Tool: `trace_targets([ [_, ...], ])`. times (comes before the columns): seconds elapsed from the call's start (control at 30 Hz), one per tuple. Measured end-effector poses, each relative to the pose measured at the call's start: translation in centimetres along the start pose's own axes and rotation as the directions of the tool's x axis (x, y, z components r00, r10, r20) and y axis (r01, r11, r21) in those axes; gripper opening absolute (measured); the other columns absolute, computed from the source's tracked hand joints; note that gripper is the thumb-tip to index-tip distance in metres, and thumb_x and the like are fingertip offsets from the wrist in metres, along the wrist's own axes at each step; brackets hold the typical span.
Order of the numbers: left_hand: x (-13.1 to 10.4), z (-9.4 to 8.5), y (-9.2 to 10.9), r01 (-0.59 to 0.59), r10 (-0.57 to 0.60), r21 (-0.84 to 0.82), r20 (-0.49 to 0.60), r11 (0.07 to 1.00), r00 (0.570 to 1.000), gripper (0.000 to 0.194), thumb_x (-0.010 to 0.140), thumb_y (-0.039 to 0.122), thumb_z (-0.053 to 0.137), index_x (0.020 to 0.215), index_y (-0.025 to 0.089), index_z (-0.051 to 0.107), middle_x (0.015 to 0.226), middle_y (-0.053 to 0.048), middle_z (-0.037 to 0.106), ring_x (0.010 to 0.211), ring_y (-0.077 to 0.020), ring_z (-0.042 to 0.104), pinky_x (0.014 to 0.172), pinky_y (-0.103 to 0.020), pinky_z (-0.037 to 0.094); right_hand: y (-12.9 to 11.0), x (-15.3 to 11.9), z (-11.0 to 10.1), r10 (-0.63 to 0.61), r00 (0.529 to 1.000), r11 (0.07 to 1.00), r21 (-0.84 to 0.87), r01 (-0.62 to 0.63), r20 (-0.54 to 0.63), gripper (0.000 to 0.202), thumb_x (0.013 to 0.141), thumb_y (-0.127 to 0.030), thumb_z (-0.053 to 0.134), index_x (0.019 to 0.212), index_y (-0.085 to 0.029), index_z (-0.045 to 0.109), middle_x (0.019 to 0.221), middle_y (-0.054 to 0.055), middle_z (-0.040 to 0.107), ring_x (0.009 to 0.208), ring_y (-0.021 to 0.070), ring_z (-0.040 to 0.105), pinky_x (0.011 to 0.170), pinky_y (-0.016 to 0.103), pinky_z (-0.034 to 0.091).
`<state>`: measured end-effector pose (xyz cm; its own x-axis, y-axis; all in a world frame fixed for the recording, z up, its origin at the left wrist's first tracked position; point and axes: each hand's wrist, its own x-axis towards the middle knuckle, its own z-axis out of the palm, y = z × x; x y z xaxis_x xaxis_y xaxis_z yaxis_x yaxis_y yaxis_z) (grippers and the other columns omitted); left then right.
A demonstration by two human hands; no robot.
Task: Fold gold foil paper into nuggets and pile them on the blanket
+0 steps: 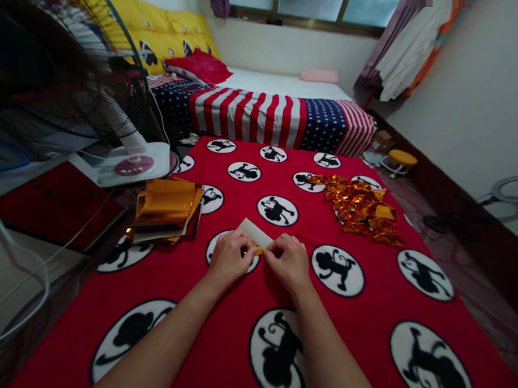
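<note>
Between my two hands is a sheet of gold foil paper (pixel 257 233), its pale back facing up and a gold fold showing at the near edge. My left hand (pixel 232 254) pinches the sheet's left side with thumb and fingers. On the right side, my right hand (pixel 288 260) pinches the paper near the gold fold. A stack of gold foil sheets (pixel 167 205) lies to the left on the red cloth. Off to the right sits a group of folded gold foil pieces (pixel 356 206), shaped like small ingots.
A red cloth with monkey prints (pixel 237 335) covers the surface under my hands. At the left stand a fan (pixel 136 164) and a dark red box-like object (pixel 55 204). Behind is a bed with a striped, starred cover (pixel 262 115); a yellow stool (pixel 402 158) stands at right.
</note>
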<state>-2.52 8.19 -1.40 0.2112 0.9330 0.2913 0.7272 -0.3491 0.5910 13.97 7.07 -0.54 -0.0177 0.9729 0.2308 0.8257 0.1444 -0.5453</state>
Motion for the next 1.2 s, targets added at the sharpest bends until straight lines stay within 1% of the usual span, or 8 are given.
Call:
trace_targets([
  [0.27, -0.03, -0.04, 0.14, -0.002, 0.002, 0.027, 0.004, 1.000, 1.000, 0.019, 0.079, 0.023, 0.065, 0.062, 0.019, 0.058, 0.079, -0.003, 0.063, 0.079, -0.0183, 0.059, 0.076, -0.033, 0.043, 0.00, -0.10, 0.18, -0.019, 1.000, 0.999, -0.030, 0.019, 0.000, 0.012, 0.074, -0.018, 0.066, 0.062, -0.021, 0.063, 0.074, 0.001, 0.062, 0.074, 0.0168, 0.053, 0.069, 0.029, 0.033],
  [0.5, -0.06, 0.09, 0.22, -0.008, 0.008, 0.063, -0.002, 0.998, 1.000, 0.019, 0.079, 0.023, 0.066, 0.062, 0.019, 0.056, 0.080, -0.002, 0.063, 0.079, -0.0191, 0.058, 0.076, -0.034, 0.042, 0.06, -0.28, 0.14, -0.049, 0.999, 0.997, -0.065, 0.050, 0.014, 0.013, 0.078, -0.020, 0.064, 0.066, -0.021, 0.063, 0.076, 0.002, 0.061, 0.076, 0.0173, 0.052, 0.069, 0.030, 0.030],
  [0.77, -0.06, 0.30, 0.21, 0.004, -0.003, 0.071, -0.014, 0.997, 1.000, 0.020, 0.078, 0.022, 0.066, 0.062, 0.019, 0.055, 0.078, -0.003, 0.062, 0.080, -0.0191, 0.058, 0.076, -0.033, 0.042, -0.35, -0.20, 0.13, -0.032, 0.999, 0.995, -0.098, 0.032, 0.003, 0.013, 0.078, -0.020, 0.064, 0.065, -0.020, 0.063, 0.075, 0.003, 0.061, 0.076, 0.0180, 0.051, 0.067, 0.031, 0.029],
  [1.03, -0.12, 0.14, 0.44, 0.013, -0.014, 0.105, 0.015, 0.994, 1.000, 0.018, 0.079, 0.022, 0.065, 0.064, 0.019, 0.055, 0.079, -0.003, 0.060, 0.082, -0.0203, 0.057, 0.075, -0.034, 0.040, -0.57, -0.29, 0.17, -0.011, 1.000, 0.994, -0.110, 0.010, -0.007, 0.013, 0.076, -0.018, 0.065, 0.064, -0.021, 0.064, 0.075, 0.003, 0.063, 0.074, 0.0174, 0.051, 0.066, 0.031, 0.028],
  [1.2, -0.26, 0.22, 0.40, 0.034, -0.033, 0.097, -0.010, 0.995, 0.999, 0.017, 0.079, 0.022, 0.065, 0.065, 0.018, 0.056, 0.090, -0.005, 0.057, 0.086, -0.0197, 0.056, 0.078, -0.033, 0.042, -0.61, -0.32, 0.21, 0.010, 1.000, 0.994, -0.109, -0.011, -0.005, 0.012, 0.076, -0.020, 0.066, 0.064, -0.021, 0.065, 0.075, 0.001, 0.062, 0.074, 0.0162, 0.051, 0.067, 0.030, 0.028],
])
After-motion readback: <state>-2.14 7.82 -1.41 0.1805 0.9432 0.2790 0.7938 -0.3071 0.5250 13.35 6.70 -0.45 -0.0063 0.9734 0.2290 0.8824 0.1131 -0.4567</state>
